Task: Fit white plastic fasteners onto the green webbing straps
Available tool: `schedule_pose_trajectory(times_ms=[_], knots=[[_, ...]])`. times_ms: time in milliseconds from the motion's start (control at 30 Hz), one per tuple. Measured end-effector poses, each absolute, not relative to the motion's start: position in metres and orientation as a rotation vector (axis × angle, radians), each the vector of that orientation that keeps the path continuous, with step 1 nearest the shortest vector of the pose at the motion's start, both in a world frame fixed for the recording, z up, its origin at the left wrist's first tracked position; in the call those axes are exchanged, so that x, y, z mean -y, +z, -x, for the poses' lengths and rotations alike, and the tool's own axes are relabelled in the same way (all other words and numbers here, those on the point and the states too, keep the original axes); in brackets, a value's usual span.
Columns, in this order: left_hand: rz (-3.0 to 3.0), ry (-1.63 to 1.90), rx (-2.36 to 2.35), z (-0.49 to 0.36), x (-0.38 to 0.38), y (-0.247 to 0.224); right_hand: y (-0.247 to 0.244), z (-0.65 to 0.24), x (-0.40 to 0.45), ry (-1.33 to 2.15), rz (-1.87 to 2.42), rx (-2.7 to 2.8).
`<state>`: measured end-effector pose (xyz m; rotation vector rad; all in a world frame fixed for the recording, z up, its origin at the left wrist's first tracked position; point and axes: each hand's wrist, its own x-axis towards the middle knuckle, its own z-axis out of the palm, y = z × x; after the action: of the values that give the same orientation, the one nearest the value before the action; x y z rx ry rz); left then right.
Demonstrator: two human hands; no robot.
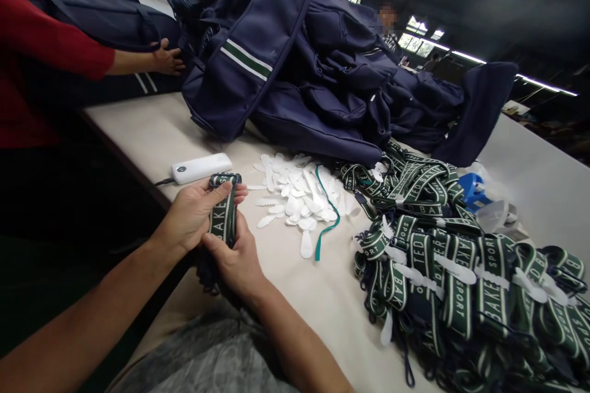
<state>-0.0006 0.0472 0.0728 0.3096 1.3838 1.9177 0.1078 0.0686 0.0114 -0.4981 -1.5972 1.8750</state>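
My left hand (193, 212) pinches the upper end of a folded green strap (224, 218) with white lettering, thumb on top. Lower on the same strap, my right hand (235, 252) is closed round it, and dark buckle parts hang below. The strap is held above the table's front edge. Just right of my hands lies a heap of white plastic ties (299, 190) with a thin green ribbon (328, 215) across it. Bundled straps (461, 282), several with white ties round them, are piled at the right.
Navy bags (295, 67) form a large heap at the back of the table (138, 129). A white device (201, 167) with a cable is beyond my left hand. At left, a person's red sleeve (59, 31) reaches toward the bags. A blue object (473, 191) lies at right.
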Motion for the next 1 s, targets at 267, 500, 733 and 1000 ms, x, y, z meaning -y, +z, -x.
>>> schedule_pose_trajectory(times_ms=[267,500,733,1000], knots=[[-0.494,1.808,-1.500,0.005,-0.044,0.073,0.011,-0.100,-0.071,2.011,0.449,1.379],[-0.817,1.809,-2.173,0.004,-0.035,0.044,0.017,-0.099,-0.080,1.962,0.560,1.236],[-0.816,1.572,-1.832,-0.043,-0.020,0.023,0.007,-0.103,-0.067,1.656,0.780,1.369],[-0.800,1.489,-1.959,-0.060,-0.010,0.005,-0.003,-0.106,-0.066,1.555,0.891,1.380]])
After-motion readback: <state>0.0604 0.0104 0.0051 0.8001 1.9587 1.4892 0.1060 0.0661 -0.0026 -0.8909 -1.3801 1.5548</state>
